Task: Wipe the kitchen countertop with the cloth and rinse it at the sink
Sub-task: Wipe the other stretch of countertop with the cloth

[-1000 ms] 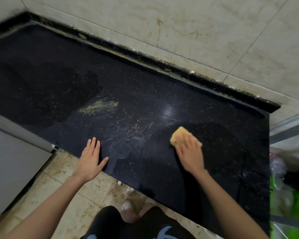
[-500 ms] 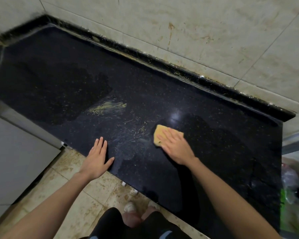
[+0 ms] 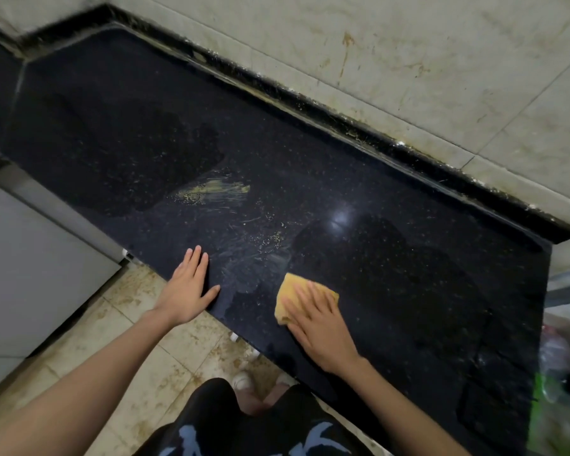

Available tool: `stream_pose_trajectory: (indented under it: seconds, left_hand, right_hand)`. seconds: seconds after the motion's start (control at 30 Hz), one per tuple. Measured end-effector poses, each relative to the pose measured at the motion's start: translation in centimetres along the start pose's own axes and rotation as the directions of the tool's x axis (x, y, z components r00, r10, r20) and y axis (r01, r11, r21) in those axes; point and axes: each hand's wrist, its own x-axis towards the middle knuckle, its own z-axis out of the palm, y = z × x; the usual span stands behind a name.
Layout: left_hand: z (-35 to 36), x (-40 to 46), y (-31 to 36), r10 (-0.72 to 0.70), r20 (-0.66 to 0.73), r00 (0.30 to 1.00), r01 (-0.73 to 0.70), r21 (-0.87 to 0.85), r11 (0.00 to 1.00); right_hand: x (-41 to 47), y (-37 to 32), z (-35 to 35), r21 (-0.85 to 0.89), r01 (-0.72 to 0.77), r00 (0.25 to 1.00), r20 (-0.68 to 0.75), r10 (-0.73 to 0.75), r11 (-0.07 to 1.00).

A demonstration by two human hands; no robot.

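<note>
The right hand (image 3: 323, 327) has slid the cloth (image 3: 293, 291) leftward and nearer the countertop's (image 3: 408, 291) front edge.

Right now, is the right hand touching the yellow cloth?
Touching. The head view shows the right hand lying flat on the yellow cloth, fingers spread across it.

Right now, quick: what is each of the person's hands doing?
Left hand: open, fingers straight, resting flat on the black speckled stone countertop at its front edge.
Right hand: open, straight fingers pressing the yellow folded cloth down.
</note>
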Motion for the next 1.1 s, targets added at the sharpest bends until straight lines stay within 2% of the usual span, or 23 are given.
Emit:
stream_pose_trajectory:
  seconds: [0.07,0.17,0.23,0.33,0.47,0.53,0.6,0.7,0.77,0.83,0.93,1.03,1.1]
  left_hand:
    - [0.0,-0.1,0.1,-0.008,-0.005,1.000,0.008,0.001,1.000]
    - [0.0,-0.1,0.3,-0.025,-0.003,1.000,0.025,0.006,1.000]
    - [0.0,-0.1,0.4,-0.033,0.002,0.999,0.033,0.000,0.999]
    - [-0.1,-0.1,0.5,-0.040,0.009,0.999,0.040,-0.004,0.999]
    - [-0.2,-0.2,0.7,-0.058,0.004,0.998,0.058,-0.019,0.998]
    - [-0.1,-0.3,0.8,-0.064,0.003,0.998,0.064,-0.028,0.998]
    - [-0.1,-0.3,0.8,-0.071,0.001,0.997,0.071,-0.034,0.997]
    - [0.0,-0.1,0.8,-0.075,0.003,0.997,0.075,-0.055,0.996]
    - [0.0,0.0,0.8,-0.078,0.006,0.997,0.079,-0.076,0.994]
    - [0.1,0.0,0.8,-0.081,0.004,0.997,0.081,-0.089,0.993]
    - [0.2,-0.1,0.6,-0.067,0.006,0.998,0.067,-0.100,0.993]
    - [-0.1,0.0,-0.1,-0.030,-0.007,1.000,0.029,-0.111,0.993]
    - [-0.5,0.1,-1.1,0.004,-0.069,0.998,-0.015,-0.154,0.988]
  right_hand:
    - [-2.6,0.3,0.8,-0.050,0.103,0.995,-0.006,-0.103,0.993]
    - [-2.3,0.1,0.4,-0.041,0.128,0.992,0.002,-0.128,0.991]
    - [0.1,-0.4,0.0,-0.048,0.125,0.992,0.033,-0.123,0.991]
    - [5.1,-1.0,-1.3,0.006,0.037,0.998,0.047,-0.037,0.999]
    - [8.3,-2.0,-2.1,0.054,0.027,0.996,0.078,-0.032,0.998]
    - [6.9,-2.7,-1.5,0.038,0.060,0.998,0.030,-0.061,0.997]
    - [3.6,-2.7,-0.5,0.017,0.158,0.987,0.012,-0.158,0.987]
    - [-0.9,0.3,0.6,-0.042,0.253,0.967,-0.011,-0.253,0.967]
    - [-1.3,3.0,0.6,-0.050,0.170,0.983,-0.065,-0.173,0.984]
    - [-0.3,4.4,0.3,-0.032,0.045,0.998,-0.044,-0.047,0.998]
    - [1.2,2.2,0.0,-0.004,0.012,0.999,-0.032,-0.012,1.000]
    - [3.0,-2.5,-0.4,-0.021,0.134,0.990,-0.049,-0.135,0.991]
    - [5.2,-5.8,-0.6,0.014,0.192,0.981,-0.032,-0.191,0.981]
